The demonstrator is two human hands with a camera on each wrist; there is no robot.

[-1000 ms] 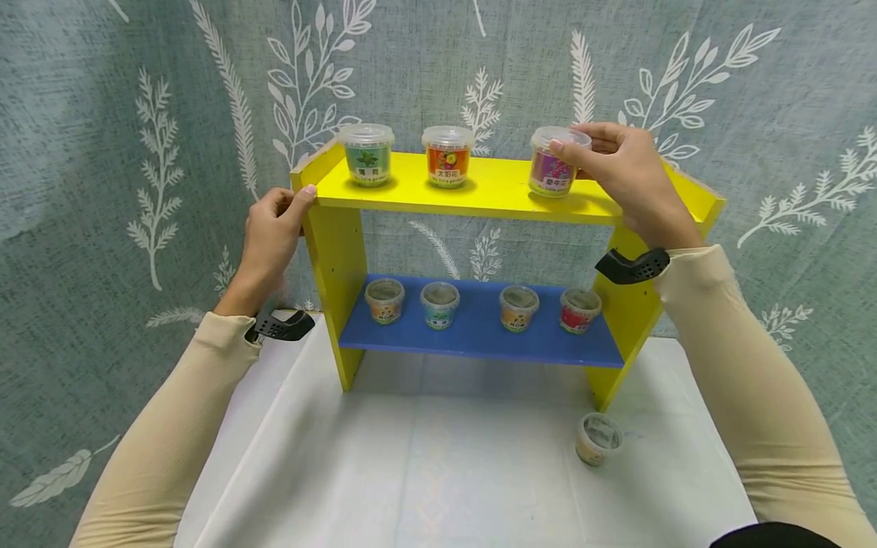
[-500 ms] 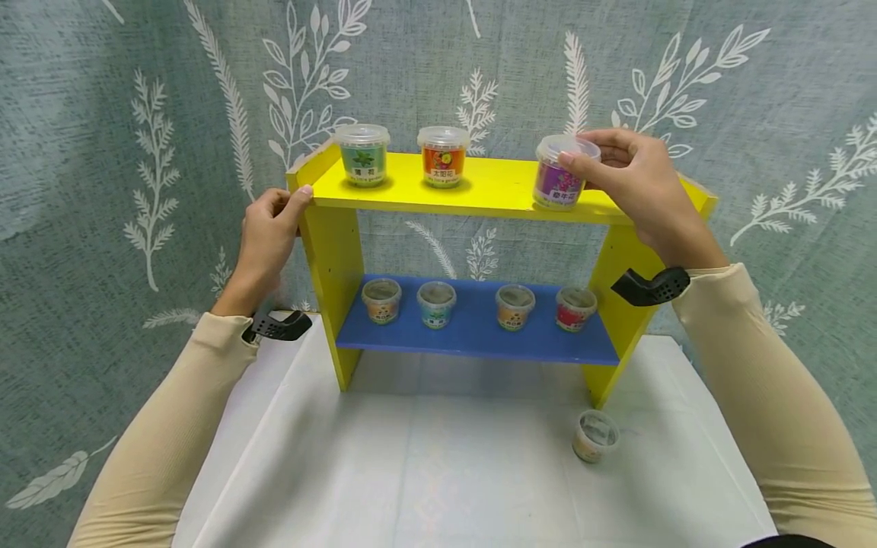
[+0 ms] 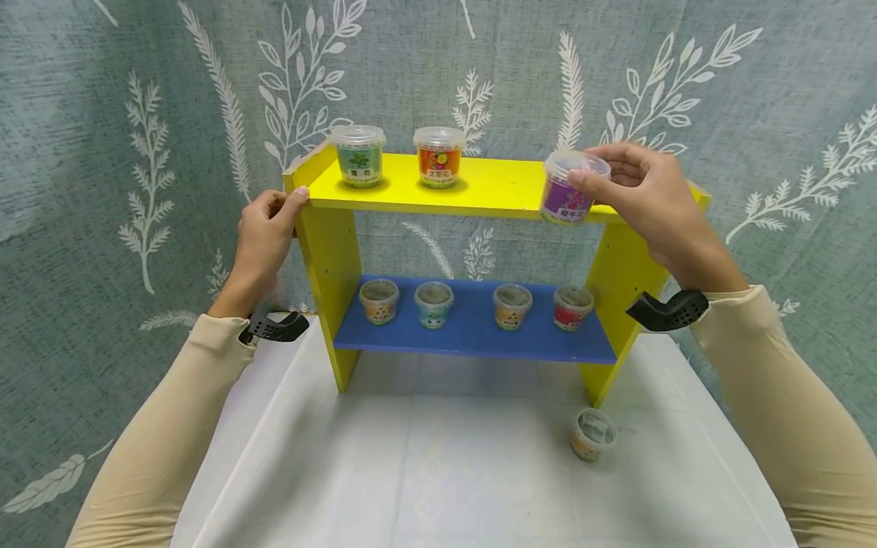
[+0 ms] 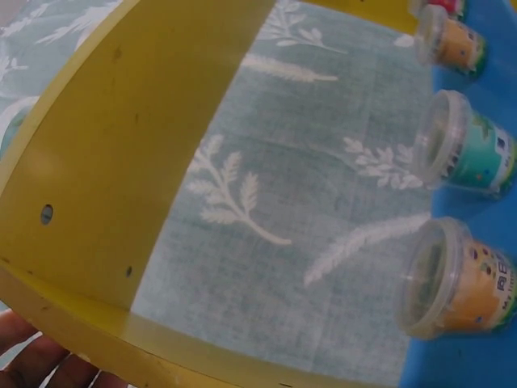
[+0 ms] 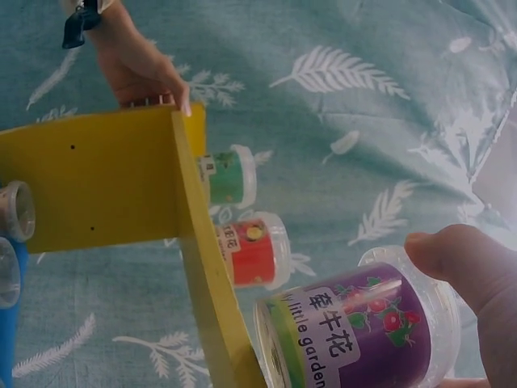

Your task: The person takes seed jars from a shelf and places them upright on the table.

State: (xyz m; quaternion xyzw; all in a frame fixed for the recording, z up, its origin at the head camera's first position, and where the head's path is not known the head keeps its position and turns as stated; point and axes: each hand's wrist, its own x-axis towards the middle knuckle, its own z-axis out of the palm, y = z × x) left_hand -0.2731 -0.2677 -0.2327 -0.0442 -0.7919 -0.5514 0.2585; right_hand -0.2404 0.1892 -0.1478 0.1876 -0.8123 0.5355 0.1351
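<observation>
The right hand [image 3: 659, 199] has its grip closed on the purple cup [image 3: 566, 199], at the front edge of the yellow shelf [image 3: 503, 183].
A second ago that cup was farther left and back, over the shelf; now it is nearer and leans. Only the right wrist view shows its red flowers [image 5: 393, 322]. Only the head view shows the small cup [image 3: 593, 435] on the white counter [image 3: 466, 472]. The left hand [image 3: 263, 232] grips the shelf's left corner. Farther back stand the green cup [image 3: 359, 162] and orange cup [image 3: 439, 162].
</observation>
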